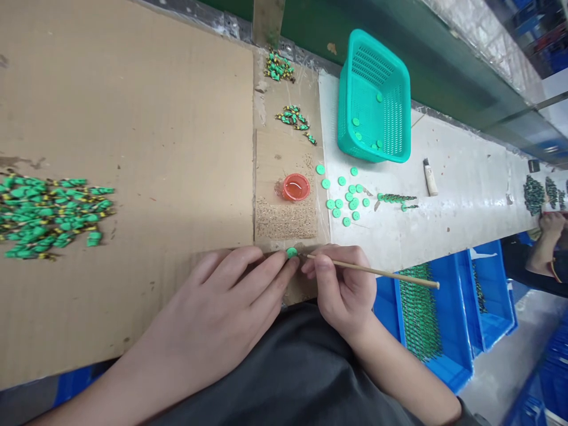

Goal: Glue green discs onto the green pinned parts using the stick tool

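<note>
Near the table's front edge, my left hand point(248, 284) has its fingertips closed on a small green disc point(291, 252). My right hand point(344, 281) pinches a thin wooden stick point(386, 273), its narrow end at the disc and its blunt end out to the right. Whether the tip touches the disc I cannot tell. Just beyond my hands is a small red cup point(296, 187) of clear liquid, with many tiny grains point(284, 220) spread on the cardboard before it. Loose green button-like discs point(353, 203) lie to the right of the cup.
A turquoise basket point(344, 112) with several discs stands at the back. Green-and-yellow pieces are heaped at left point(53, 213) and at the back point(279, 66). A small tube point(430, 177) lies to the right. Blue bins point(457, 319) sit below the table edge; another person's hand point(552, 223) is far right.
</note>
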`<state>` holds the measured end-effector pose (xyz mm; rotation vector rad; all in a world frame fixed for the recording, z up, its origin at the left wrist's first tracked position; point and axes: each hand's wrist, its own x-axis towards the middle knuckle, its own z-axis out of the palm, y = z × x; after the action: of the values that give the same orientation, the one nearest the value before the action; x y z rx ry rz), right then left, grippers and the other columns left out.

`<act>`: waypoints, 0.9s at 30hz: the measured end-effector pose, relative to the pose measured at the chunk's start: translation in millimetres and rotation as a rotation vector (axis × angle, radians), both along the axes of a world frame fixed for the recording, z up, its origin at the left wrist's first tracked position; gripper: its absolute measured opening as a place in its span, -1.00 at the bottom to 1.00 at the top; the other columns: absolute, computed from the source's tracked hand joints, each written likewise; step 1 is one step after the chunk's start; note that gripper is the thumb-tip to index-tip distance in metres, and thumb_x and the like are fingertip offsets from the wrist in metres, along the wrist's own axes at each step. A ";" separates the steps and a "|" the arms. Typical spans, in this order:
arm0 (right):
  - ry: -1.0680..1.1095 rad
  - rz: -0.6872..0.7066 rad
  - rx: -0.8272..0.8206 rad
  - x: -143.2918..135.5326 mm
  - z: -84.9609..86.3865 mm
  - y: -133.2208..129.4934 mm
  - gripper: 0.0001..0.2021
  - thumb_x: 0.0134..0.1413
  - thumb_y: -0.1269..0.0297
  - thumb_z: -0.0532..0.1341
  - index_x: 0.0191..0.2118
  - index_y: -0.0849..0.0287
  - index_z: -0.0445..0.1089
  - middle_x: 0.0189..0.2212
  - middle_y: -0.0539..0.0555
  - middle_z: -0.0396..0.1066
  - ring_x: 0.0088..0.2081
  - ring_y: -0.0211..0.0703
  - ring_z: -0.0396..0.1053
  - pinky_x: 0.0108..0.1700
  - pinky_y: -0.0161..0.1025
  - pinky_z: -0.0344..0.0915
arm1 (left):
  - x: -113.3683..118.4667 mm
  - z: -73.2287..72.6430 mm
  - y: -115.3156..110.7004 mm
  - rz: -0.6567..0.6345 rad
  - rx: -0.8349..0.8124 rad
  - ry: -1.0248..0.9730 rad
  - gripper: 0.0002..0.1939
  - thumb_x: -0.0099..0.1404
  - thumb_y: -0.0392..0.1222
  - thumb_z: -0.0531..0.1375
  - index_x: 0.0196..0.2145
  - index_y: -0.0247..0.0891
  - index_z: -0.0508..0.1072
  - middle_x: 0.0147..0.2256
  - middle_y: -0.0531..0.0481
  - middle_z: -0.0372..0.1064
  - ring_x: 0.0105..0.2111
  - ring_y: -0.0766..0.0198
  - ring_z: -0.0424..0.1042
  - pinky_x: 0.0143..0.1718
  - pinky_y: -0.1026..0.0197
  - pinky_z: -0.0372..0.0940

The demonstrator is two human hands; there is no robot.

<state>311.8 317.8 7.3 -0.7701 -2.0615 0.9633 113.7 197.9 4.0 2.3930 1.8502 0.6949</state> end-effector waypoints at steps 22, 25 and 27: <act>-0.004 0.088 0.019 -2.8 1.1 3.4 -0.87 0.54 0.48 0.28 -0.02 0.07 0.45 -0.26 0.01 0.58 -0.26 -0.20 0.61 -0.19 -0.24 0.59 | -0.5 -1.7 -2.7 0.000 -0.006 -0.013 -0.58 0.71 -0.19 0.10 0.35 -0.34 0.55 0.20 -0.12 0.64 0.14 -0.13 0.46 0.09 -0.18 0.31; 0.004 0.098 0.024 -4.2 2.5 4.0 -0.86 0.54 0.49 0.29 -0.03 0.07 0.45 -0.27 0.00 0.58 -0.27 -0.20 0.62 -0.19 -0.24 0.59 | -0.4 -1.2 -2.2 0.000 0.006 -0.009 -0.59 0.71 -0.19 0.08 0.32 -0.33 0.57 0.19 -0.12 0.65 0.14 -0.14 0.46 0.08 -0.19 0.31; 0.013 0.098 0.024 -4.8 3.2 4.6 -0.86 0.53 0.49 0.30 -0.04 0.06 0.45 -0.28 0.00 0.58 -0.28 -0.19 0.62 -0.20 -0.23 0.59 | -0.3 -0.9 -1.6 0.003 0.015 -0.008 -0.58 0.71 -0.19 0.07 0.31 -0.32 0.58 0.18 -0.12 0.65 0.13 -0.13 0.47 0.07 -0.18 0.31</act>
<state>307.0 322.4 10.5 -0.6538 -2.1123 0.9923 113.4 196.3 3.0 2.3930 1.8530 0.7196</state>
